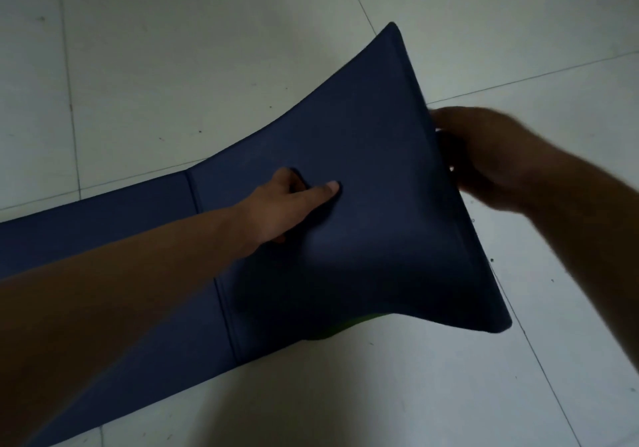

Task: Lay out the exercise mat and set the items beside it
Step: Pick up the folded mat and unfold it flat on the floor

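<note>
A dark blue exercise mat (373, 142) stretches across the white tiled floor from the lower left to the right. Its left part lies flat, with a fold crease across it. Its right end curves up off the floor. My right hand (491, 159) grips that raised end edge from behind, fingers hidden by the mat. My left hand (294, 201) presses down on the mat's middle with the thumb stretched out and the fingers curled. A sliver of green (342, 327) shows under the lifted end; what it is stays hidden.
The white tiled floor (207, 66) with thin dark grout lines surrounds the mat on all sides. A few small dark specks lie on the tiles to the right of the mat.
</note>
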